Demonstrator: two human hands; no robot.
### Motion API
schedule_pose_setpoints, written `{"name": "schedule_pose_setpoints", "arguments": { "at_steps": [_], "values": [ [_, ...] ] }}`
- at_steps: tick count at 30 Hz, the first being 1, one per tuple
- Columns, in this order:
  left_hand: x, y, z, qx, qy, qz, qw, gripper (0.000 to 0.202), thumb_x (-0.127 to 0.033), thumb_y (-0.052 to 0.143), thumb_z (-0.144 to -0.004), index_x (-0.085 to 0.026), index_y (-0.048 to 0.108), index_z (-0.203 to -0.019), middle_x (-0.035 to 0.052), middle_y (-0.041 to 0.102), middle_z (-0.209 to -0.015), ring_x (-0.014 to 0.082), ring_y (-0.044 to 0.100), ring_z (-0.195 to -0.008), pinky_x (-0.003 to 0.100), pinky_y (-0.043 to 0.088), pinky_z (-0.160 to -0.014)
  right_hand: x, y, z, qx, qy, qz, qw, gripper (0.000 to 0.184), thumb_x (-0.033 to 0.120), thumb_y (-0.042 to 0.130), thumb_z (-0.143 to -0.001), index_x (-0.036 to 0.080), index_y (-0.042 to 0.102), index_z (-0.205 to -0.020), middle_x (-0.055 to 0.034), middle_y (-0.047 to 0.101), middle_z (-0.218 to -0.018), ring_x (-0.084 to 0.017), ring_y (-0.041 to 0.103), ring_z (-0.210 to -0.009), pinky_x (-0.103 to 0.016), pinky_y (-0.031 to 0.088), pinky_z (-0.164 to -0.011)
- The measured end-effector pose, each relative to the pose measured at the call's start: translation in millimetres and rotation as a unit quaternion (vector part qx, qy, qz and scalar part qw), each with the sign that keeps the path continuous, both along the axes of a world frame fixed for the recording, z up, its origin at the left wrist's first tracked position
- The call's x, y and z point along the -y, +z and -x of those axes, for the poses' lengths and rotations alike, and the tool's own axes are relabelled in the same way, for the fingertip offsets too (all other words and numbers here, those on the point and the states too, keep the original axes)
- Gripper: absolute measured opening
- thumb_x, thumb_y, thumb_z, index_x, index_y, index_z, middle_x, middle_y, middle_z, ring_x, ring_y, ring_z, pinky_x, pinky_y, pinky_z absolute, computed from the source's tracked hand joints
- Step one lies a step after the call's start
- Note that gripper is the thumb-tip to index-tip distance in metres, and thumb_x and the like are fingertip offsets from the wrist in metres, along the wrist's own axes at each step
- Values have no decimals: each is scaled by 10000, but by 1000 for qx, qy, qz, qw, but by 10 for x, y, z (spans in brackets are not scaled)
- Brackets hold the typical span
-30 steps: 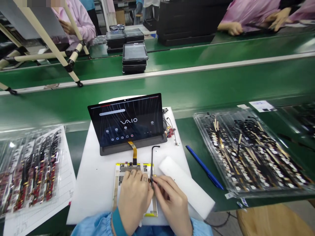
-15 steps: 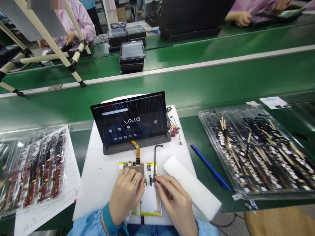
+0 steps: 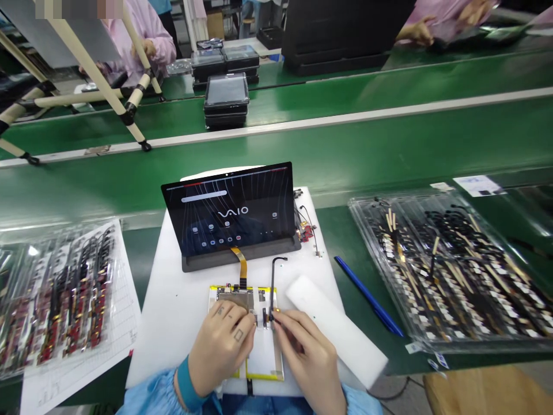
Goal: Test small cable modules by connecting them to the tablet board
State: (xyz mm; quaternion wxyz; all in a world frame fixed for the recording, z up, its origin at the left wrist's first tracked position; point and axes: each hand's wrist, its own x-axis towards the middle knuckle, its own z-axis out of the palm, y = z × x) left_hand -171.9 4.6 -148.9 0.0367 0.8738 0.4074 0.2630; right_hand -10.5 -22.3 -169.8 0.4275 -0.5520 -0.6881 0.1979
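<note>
Covering the left part of the opened tablet body (image 3: 264, 354), the left hand (image 3: 224, 343) hides much of its circuit board; its fingers are curled with the tips close together, and whether they grip anything I cannot tell. The right hand (image 3: 305, 351) has thumb and forefinger drawn narrow at the lower end of a thin black cable (image 3: 272, 282), where a tiny gold spot shows; the fingertips conceal the contact, so I cannot tell if the cable is pinched or merely touched. The body lies on a white foam board (image 3: 158, 323), below the lit tablet screen (image 3: 228, 213), which leans on a dark stand (image 3: 203, 264) and joins the board by an orange ribbon (image 3: 243, 268). A bundle of small parts (image 3: 306, 230) is partly hidden behind the screen's right edge. On the right, beyond a white foam block (image 3: 337, 331) and a blue stick (image 3: 369, 297), a clear tray (image 3: 470, 346) holds rows of black cables with pale strips and white tabs, too tangled to count. On the left, another clear tray (image 3: 111, 314), cut off by the picture's edge, contains slim red and black pieces blurred by glare, and overlaps a printed sheet (image 3: 43, 389) whose writing is illegible. Across the green bench (image 3: 367, 141), pale poles (image 3: 90, 69) partly block a person in pink (image 3: 161, 43), and the top edge crops a large black case (image 3: 341, 34).
</note>
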Motion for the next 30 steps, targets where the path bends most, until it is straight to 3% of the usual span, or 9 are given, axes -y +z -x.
{"name": "schedule_pose_setpoints", "arguments": {
  "at_steps": [8,30],
  "values": [
    [19,-34,10,-1,-67,14,998,245,-97,410,-846,-148,556,-1036,53,575,-767,187,532,-683,336,451,-606,-12,14,-8,-16,22,-8,1000,186,118,447,-872,175,603,-958,-43,600,-837,-113,606,-776,-173,518,-698],
    [68,-94,22,3,-58,30,998,286,-89,439,-806,-145,548,-1064,78,558,-850,207,516,-736,352,463,-621,-35,-22,-34,29,54,-40,997,236,80,423,-873,166,593,-1014,-46,608,-847,-106,605,-794,-175,518,-720]
  ]
}}
